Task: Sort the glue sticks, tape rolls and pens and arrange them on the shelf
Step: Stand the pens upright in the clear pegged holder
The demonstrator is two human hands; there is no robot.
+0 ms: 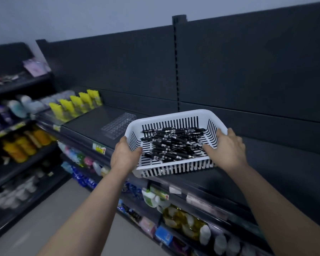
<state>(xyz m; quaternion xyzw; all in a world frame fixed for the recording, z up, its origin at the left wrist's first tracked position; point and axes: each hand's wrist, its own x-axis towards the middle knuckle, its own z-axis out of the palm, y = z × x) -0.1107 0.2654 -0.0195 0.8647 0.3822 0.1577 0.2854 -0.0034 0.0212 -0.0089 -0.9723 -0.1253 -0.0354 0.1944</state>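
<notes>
Dark store shelf (89, 121): at its front edge we hold a white slotted basket (174, 115) of black pens (174, 143). Left hand (125, 156) and right hand (228, 150) grip its short sides, thumbs curled inside.

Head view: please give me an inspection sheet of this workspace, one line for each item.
Surface: dark top shelf of a store rack.
Job's things: white basket holding black pens; clear slotted holder on the shelf, left of it; no glue sticks or tape rolls seen.
Clutter: yellow packets at the shelf's left end.
Hands: left hand and right hand each grip a basket side, thumbs inside.
Cables: nothing seen.
Surroundings: stocked lower shelves, grey floor.
</notes>
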